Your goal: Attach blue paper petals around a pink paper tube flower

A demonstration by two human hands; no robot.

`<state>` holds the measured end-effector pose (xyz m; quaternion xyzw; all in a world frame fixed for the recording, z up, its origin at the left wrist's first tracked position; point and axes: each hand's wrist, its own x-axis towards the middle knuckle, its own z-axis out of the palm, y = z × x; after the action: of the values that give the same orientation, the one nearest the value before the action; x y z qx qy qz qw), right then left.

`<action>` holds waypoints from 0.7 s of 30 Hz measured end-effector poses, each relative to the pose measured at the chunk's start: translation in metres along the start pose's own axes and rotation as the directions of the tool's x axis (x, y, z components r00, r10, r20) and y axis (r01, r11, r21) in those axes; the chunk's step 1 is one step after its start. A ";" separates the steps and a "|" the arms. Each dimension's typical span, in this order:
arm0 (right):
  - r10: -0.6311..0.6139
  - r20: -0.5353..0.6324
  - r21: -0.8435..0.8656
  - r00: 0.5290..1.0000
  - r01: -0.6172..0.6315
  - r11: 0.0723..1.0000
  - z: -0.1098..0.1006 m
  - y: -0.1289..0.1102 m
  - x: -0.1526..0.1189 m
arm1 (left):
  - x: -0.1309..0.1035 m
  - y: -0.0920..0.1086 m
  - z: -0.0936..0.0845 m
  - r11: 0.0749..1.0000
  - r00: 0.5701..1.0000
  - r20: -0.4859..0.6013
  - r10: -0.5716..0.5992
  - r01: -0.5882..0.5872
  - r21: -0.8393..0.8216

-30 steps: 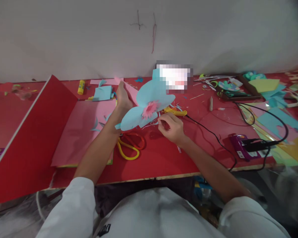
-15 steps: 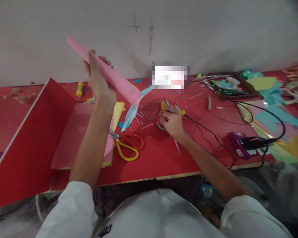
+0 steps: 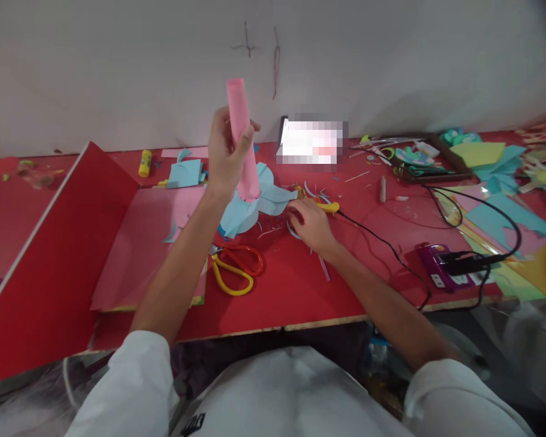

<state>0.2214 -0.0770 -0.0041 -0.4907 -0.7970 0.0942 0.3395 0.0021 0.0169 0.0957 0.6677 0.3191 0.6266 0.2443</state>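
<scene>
My left hand (image 3: 230,149) is wrapped round a rolled pink paper tube (image 3: 239,106) that stands nearly upright. Light blue paper petals (image 3: 239,215) spread out from the tube's lower end, low over the table. My right hand (image 3: 312,224) is beside the right tip of these petals, its fingers curled; whether they pinch the blue paper cannot be made out. Just behind that hand lies a yellow corded glue gun (image 3: 327,207). Scissors with red and yellow handles (image 3: 234,273) rest on the red table in front of the petals.
A raised red panel (image 3: 68,261) stands at the left beside pink sheets (image 3: 141,243). A glue stick (image 3: 145,163) and a bright screen (image 3: 312,142) are near the wall. Farther right are a dark tray (image 3: 457,159), a purple power socket box (image 3: 441,270) and looping black cables.
My left hand has swung right, turning the pink tube from slanted to nearly upright and bringing the blue petals into fuller view. My right hand has let go of the glue gun.
</scene>
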 end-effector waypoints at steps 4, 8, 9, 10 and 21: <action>0.036 0.000 -0.005 0.999 -0.036 0.999 -0.003 0.002 0.001 | -0.005 -0.034 -0.006 0.991 0.981 0.142 -0.129 0.125 0.036; 0.116 -0.062 -0.036 0.991 -0.118 0.992 -0.010 0.013 0.003 | -0.005 -0.047 -0.017 0.976 0.959 0.200 -0.202 0.181 0.120; 0.131 -0.076 -0.033 0.988 -0.134 0.990 -0.012 0.016 0.004 | -0.004 -0.047 -0.019 0.976 0.962 0.186 -0.197 0.174 0.133; 0.144 -0.087 -0.028 0.986 -0.147 0.989 -0.014 0.020 0.005 | -0.003 -0.047 -0.021 0.976 0.970 0.160 -0.185 0.162 0.147; 0.138 -0.052 -0.069 0.989 -0.142 0.987 -0.012 0.019 0.006 | -0.008 -0.043 -0.004 0.990 0.998 -0.060 -0.023 0.032 0.137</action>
<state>0.2410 -0.0643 -0.0014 -0.5595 -0.7551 0.0773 0.3328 -0.0069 0.0405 0.0593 0.6599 0.3780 0.6189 0.1967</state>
